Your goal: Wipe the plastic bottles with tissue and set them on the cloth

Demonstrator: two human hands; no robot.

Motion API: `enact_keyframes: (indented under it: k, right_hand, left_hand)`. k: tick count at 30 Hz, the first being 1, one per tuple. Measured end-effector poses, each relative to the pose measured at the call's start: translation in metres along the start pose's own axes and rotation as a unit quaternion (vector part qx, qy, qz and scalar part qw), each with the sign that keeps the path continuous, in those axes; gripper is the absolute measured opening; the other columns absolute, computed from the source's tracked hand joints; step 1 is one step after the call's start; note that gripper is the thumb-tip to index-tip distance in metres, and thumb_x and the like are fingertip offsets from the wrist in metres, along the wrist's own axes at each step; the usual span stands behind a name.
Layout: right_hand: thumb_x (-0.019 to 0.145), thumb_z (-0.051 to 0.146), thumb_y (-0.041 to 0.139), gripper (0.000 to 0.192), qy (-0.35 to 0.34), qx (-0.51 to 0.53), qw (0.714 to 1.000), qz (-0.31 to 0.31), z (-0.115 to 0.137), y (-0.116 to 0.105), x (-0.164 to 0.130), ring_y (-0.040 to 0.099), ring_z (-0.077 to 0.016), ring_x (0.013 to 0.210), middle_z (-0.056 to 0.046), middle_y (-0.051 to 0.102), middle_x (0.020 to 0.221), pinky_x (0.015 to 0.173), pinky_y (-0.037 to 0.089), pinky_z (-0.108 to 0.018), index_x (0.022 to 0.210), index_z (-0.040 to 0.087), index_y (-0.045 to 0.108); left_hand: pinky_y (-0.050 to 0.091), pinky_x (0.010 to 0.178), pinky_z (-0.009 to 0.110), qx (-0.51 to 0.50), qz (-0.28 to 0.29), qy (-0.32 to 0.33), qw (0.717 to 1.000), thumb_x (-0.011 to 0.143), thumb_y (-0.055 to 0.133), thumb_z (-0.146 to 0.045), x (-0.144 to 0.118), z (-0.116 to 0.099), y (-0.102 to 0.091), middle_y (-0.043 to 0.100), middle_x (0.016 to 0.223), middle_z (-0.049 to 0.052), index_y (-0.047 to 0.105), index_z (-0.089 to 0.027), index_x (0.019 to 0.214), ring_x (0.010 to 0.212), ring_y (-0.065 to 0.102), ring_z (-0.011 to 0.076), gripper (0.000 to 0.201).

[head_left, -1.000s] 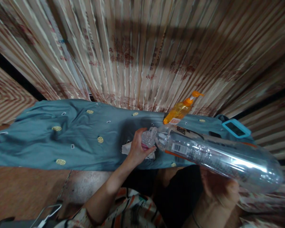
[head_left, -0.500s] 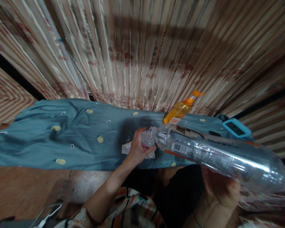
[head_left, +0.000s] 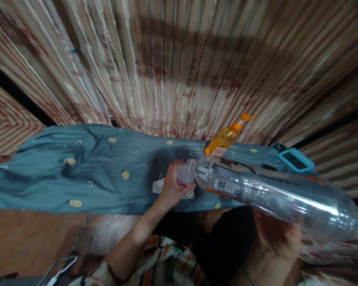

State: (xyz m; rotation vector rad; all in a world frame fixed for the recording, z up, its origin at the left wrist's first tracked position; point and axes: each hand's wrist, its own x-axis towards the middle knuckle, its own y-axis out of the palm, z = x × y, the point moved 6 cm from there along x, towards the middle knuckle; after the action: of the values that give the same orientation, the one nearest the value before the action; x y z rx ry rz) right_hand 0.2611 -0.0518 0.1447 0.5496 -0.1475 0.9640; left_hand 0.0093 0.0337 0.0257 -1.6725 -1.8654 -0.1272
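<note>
My right hand (head_left: pixel 282 234) grips a large clear plastic bottle (head_left: pixel 265 190) from below; the bottle lies tilted almost level, its neck pointing left. In my left hand (head_left: pixel 173 184), the fingers wrap round a small clear bottle (head_left: pixel 185 172) with a pinkish part low on it. The large bottle's mouth meets the top of the small one. Whether liquid passes between them I cannot tell. Beneath my left hand lies a crumpled white tissue (head_left: pixel 158 186) on the cloth.
A green-blue cloth (head_left: pixel 101 167) with pineapple prints covers the narrow table. Behind the large bottle stands an orange pump bottle (head_left: pixel 223 139). At the right is a light-blue framed device (head_left: pixel 296 160) with a dark screen. A pleated curtain (head_left: pixel 173 71) hangs along the back.
Both hands and both bottles stay almost where they were. The view has shifted very slightly.
</note>
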Motion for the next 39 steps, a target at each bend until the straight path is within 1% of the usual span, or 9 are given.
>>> enact_keyframes:
  k: [5,13,17,21,24,27,31,36,39]
  right_hand:
    - [0.046,0.057,0.099,0.088,0.014,0.005,1.0,-0.006,-0.0031,-0.0026,-0.0008,0.043,-0.0277,0.164,0.016,0.055,0.169,0.122,0.054,-0.049,0.13,0.057,0.073]
    - [0.043,0.061,0.1,0.083,0.023,0.001,1.0,-0.008,-0.003,-0.0048,-0.0017,0.04,-0.0299,0.166,0.019,0.059,0.165,0.132,0.04,-0.055,0.123,0.06,0.077]
    - [0.045,0.06,0.1,0.081,0.018,0.0,1.0,-0.01,-0.0031,-0.0049,-0.0013,0.044,-0.0275,0.163,0.02,0.06,0.163,0.128,0.045,-0.051,0.122,0.059,0.077]
    - [0.044,0.061,0.099,0.083,0.012,-0.002,1.0,-0.008,-0.0028,-0.0022,0.0,0.045,-0.0297,0.162,0.017,0.061,0.163,0.128,0.046,-0.054,0.123,0.058,0.076]
    - [0.043,0.06,0.1,0.084,0.003,0.0,1.0,-0.002,-0.0006,-0.0002,0.0009,0.046,-0.028,0.161,0.019,0.055,0.168,0.122,0.052,-0.05,0.124,0.059,0.075]
    - [0.043,0.06,0.1,0.088,0.01,0.0,1.0,0.0,-0.0012,-0.001,0.0004,0.052,-0.0262,0.156,0.015,0.06,0.164,0.116,0.056,-0.044,0.127,0.057,0.074]
    - [0.045,0.058,0.1,0.091,0.019,0.004,1.0,-0.008,-0.0034,-0.0043,-0.0011,0.053,-0.0268,0.155,0.012,0.061,0.163,0.121,0.052,-0.046,0.131,0.054,0.073]
    - [0.044,0.06,0.099,0.089,0.024,-0.001,1.0,-0.01,-0.004,-0.0059,-0.001,0.046,-0.0268,0.161,0.016,0.059,0.165,0.127,0.046,-0.048,0.13,0.057,0.074]
    - [0.045,0.059,0.099,0.088,0.02,-0.004,1.0,-0.009,-0.0034,-0.0053,-0.0004,0.047,-0.0283,0.16,0.014,0.061,0.163,0.128,0.045,-0.05,0.129,0.056,0.075]
  left_hand:
    - [0.056,0.114,0.053,-0.001,-0.002,0.003,1.0,0.077,0.094,-0.031,-0.0001,-0.0005,-0.0001,0.067,0.142,0.012,0.047,-0.027,0.146,0.134,0.069,0.0346,0.083]
    - [0.055,0.114,0.054,-0.011,0.004,-0.003,1.0,0.076,0.094,-0.032,0.0,-0.0003,0.0001,0.066,0.142,0.012,0.047,-0.027,0.146,0.134,0.068,0.0348,0.084]
    - [0.055,0.115,0.055,-0.009,0.002,-0.008,1.0,0.077,0.095,-0.032,-0.0008,0.0011,0.0006,0.066,0.142,0.012,0.048,-0.027,0.146,0.134,0.068,0.0349,0.083]
    - [0.055,0.115,0.055,-0.007,-0.001,-0.009,1.0,0.075,0.095,-0.032,-0.0009,0.0017,0.001,0.066,0.142,0.012,0.049,-0.027,0.145,0.134,0.068,0.0352,0.084]
    - [0.056,0.115,0.055,-0.006,-0.002,-0.008,1.0,0.074,0.096,-0.031,-0.0005,0.0018,0.001,0.067,0.142,0.011,0.049,-0.027,0.145,0.134,0.068,0.0353,0.085]
    - [0.056,0.114,0.055,-0.007,-0.003,-0.004,1.0,0.074,0.096,-0.03,-0.0004,0.0016,0.0007,0.067,0.142,0.012,0.049,-0.027,0.145,0.133,0.068,0.0354,0.085]
    - [0.056,0.114,0.054,-0.003,-0.002,-0.005,1.0,0.075,0.095,-0.031,-0.0008,0.0013,0.0004,0.066,0.142,0.012,0.049,-0.027,0.145,0.133,0.068,0.0348,0.085]
    - [0.055,0.114,0.054,-0.007,-0.002,-0.004,1.0,0.076,0.095,-0.031,-0.001,-0.0001,-0.0002,0.066,0.142,0.012,0.048,-0.026,0.146,0.133,0.068,0.0348,0.084]
    - [0.055,0.114,0.054,-0.007,-0.002,-0.008,1.0,0.076,0.095,-0.033,-0.0009,0.0008,0.0001,0.066,0.142,0.012,0.049,-0.026,0.145,0.133,0.068,0.0355,0.083]
